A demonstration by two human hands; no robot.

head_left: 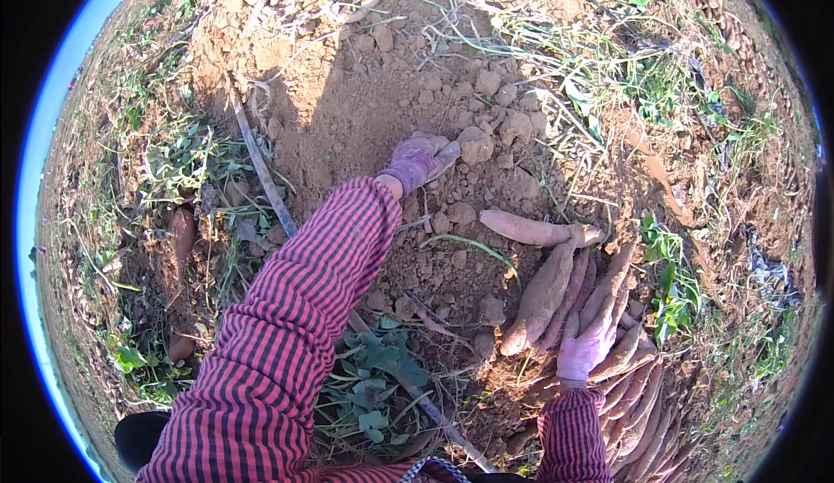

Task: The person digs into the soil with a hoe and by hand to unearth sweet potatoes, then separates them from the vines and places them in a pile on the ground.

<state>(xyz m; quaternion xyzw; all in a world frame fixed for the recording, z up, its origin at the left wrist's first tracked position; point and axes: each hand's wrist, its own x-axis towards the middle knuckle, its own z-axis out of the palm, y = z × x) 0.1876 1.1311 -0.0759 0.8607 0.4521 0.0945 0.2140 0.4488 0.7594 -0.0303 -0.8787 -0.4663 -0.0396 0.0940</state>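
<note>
My left hand (421, 160), in a dusty purple-pink glove, reaches down to the loose soil beside a round clod of earth (475, 145). Its fingers look curled, and whatever they may hold is hidden. At the lower right my right hand (589, 344), gloved in pale pink, is closed around a sweet potato (618, 270) whose far end sticks out past the fingers. Close by, one sweet potato (526, 228) lies crosswise, and another broad one (540, 301) rests left of the hand. A long row of sweet potatoes (638, 413) runs toward the lower edge.
A long grey stick-like thing (256, 157) passes beneath my left arm. Green leaves (373, 379) lie near the middle bottom. Reddish tubers (182, 240) show among vines at left. Pulled vines (556, 40) and more clods cover the far soil, partly in my shadow.
</note>
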